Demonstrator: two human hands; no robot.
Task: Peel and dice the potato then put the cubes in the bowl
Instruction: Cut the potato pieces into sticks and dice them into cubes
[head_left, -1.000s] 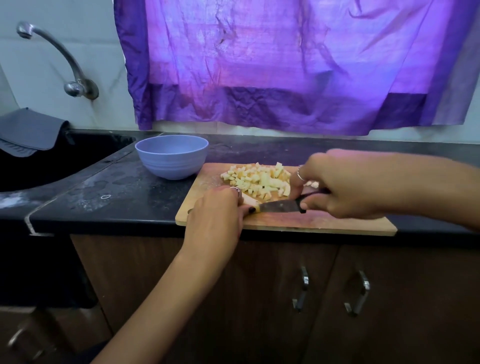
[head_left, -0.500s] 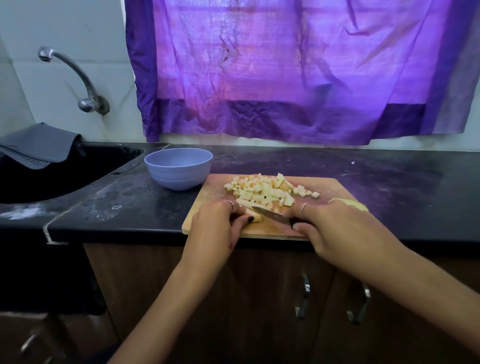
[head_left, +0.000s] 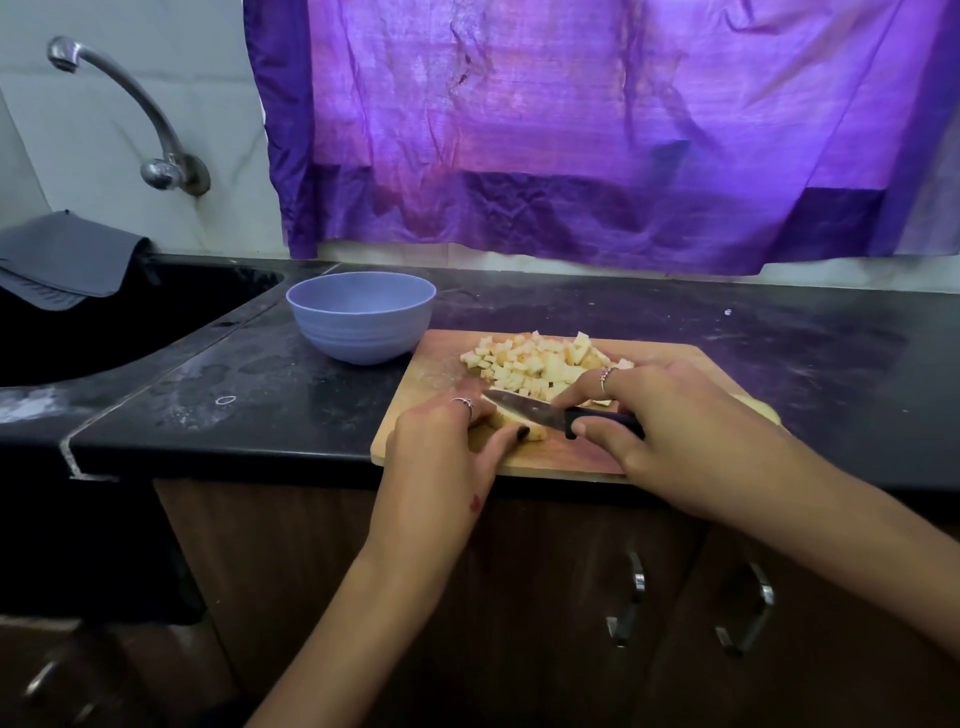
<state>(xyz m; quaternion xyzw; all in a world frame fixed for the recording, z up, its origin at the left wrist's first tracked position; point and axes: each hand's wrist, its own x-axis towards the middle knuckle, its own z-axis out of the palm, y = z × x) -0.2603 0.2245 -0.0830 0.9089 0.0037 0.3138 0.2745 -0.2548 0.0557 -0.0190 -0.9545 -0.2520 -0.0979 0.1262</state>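
A pile of pale potato cubes (head_left: 540, 364) lies on the far half of a wooden cutting board (head_left: 441, 358) at the counter's front edge. My left hand (head_left: 447, 447) holds an uncut strip of potato (head_left: 519, 427) down near the board's front left. My right hand (head_left: 670, 415) grips the dark handle of a small knife (head_left: 530, 411), forefinger stretched along the blade's back. The blade crosses over the strip. An empty blue bowl (head_left: 361, 317) stands just left of the board's far corner. A bit of potato peel (head_left: 753, 405) shows behind my right wrist.
A black sink (head_left: 104, 322) lies to the left, with a grey cloth (head_left: 62, 260) over its rim and a tap (head_left: 130, 109) on the wall. The black counter (head_left: 727, 332) stretches right. A purple curtain (head_left: 597, 130) hangs behind. Cabinet handles (head_left: 631, 603) sit below.
My right hand drew in toward me, then brought the knife left over the strip under my left hand. The view rose a little.
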